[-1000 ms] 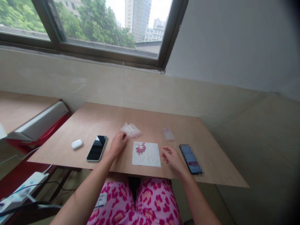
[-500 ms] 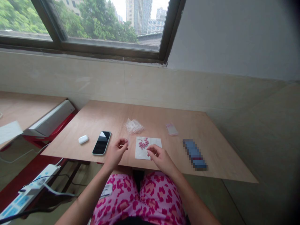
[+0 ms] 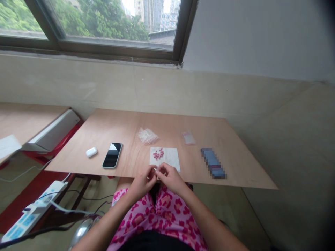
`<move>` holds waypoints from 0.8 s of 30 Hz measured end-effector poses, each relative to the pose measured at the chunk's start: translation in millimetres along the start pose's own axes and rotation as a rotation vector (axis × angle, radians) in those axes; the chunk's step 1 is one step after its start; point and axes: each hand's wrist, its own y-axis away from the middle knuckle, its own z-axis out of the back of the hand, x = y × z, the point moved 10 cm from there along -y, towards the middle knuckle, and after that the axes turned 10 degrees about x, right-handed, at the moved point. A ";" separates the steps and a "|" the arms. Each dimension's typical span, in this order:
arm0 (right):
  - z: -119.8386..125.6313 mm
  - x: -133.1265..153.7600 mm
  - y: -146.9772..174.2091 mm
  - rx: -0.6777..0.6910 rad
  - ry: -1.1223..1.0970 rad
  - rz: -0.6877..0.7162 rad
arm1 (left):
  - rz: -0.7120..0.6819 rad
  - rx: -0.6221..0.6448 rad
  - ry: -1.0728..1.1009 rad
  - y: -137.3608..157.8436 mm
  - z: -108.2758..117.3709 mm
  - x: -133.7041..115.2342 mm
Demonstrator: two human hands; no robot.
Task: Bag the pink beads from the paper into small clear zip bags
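Note:
My left hand (image 3: 146, 180) and my right hand (image 3: 169, 176) meet fingertip to fingertip at the near edge of the table. Both are closed in a pinch around something small and pale, too tiny to make out. Just beyond them lies a white paper sheet (image 3: 171, 158), its near left part hidden by my fingers. A loose cluster of small pink beads (image 3: 158, 154) rests on the sheet's far left part. Behind the sheet is a pile of clear plastic bags (image 3: 147, 136); another flat clear bag (image 3: 188, 138) lies to its right.
A phone (image 3: 112, 155) and a white earbud case (image 3: 91, 152) lie on the table (image 3: 125, 120) to the left. A blurred-out bluish object (image 3: 213, 163) sits right. A power strip (image 3: 35, 211) with cables is below at left, beside another table (image 3: 34, 115).
My hands, apart on either side of the sheet before, have come together at the table's near edge. The view has tilted slightly down. The beads remain on the sheet.

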 end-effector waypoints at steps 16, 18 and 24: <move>6.1 -13.5 -4.7 0.022 -0.019 0.007 | -0.125 0.079 -0.284 1.4 -2.6 -20.4; 1.7 -12.5 -3.9 0.057 -0.058 -0.001 | -0.145 0.045 -0.291 1.0 2.4 -23.9; -7.1 -14.9 -4.8 0.095 -0.121 -0.010 | -0.090 0.074 -0.185 1.3 8.0 -21.0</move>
